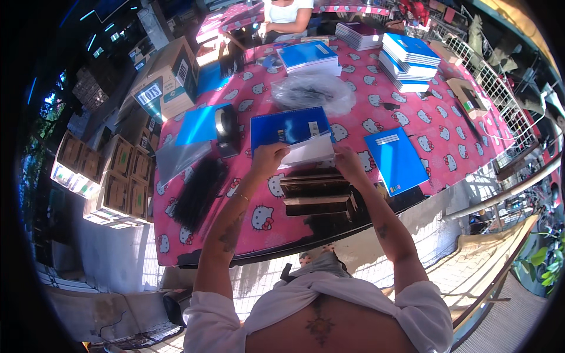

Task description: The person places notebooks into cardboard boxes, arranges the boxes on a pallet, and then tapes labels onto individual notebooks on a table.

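A blue spiral notebook lies on the pink patterned tablecloth in front of me. A white sheet or clear cover rests over its lower right part. My left hand grips the lower left edge of the white sheet. The sheet's right corner is pinched by my right hand. Just below both hands stands a stack of dark brown books.
A black tape dispenser and a blue cover lie to the left, with a bundle of black strips below. Another blue notebook lies right. Notebook stacks, a plastic bag, cardboard boxes and a seated person are farther off.
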The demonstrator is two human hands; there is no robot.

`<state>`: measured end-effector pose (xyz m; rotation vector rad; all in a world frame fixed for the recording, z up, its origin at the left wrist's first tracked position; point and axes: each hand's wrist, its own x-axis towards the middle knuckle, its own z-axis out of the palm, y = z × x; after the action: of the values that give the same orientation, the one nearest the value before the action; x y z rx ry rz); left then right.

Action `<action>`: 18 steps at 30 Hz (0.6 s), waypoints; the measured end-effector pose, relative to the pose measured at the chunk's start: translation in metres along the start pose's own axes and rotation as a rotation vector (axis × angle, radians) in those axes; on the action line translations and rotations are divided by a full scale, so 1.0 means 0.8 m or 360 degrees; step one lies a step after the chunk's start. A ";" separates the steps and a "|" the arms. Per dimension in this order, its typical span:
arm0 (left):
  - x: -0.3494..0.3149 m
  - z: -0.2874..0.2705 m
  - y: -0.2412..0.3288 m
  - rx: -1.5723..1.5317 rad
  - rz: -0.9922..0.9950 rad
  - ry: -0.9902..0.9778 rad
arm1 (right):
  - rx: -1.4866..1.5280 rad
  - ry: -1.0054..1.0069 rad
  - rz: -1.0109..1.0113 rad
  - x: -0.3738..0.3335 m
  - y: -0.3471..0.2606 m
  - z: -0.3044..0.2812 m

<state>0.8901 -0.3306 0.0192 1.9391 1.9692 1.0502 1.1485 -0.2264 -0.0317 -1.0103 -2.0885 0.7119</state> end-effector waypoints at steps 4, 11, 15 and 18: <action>-0.009 -0.005 -0.015 -0.0102 -0.0048 0.0108 | 0.0340 -0.0068 0.0151 0.014 -0.052 0.004; 0.006 0.009 0.012 -0.0150 -0.0072 0.0197 | 0.0388 0.0053 0.0822 0.051 -0.015 0.002; 0.000 0.007 0.005 -0.0208 -0.0111 0.0243 | -0.0813 0.0382 0.0044 0.045 -0.032 0.022; -0.005 0.009 0.006 -0.0213 -0.0128 0.0205 | 0.1687 -0.0077 0.1144 0.086 -0.054 -0.003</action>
<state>0.8986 -0.3322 0.0153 1.7496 1.9674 1.2793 1.1002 -0.1929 0.0247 -1.0396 -0.9977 1.9181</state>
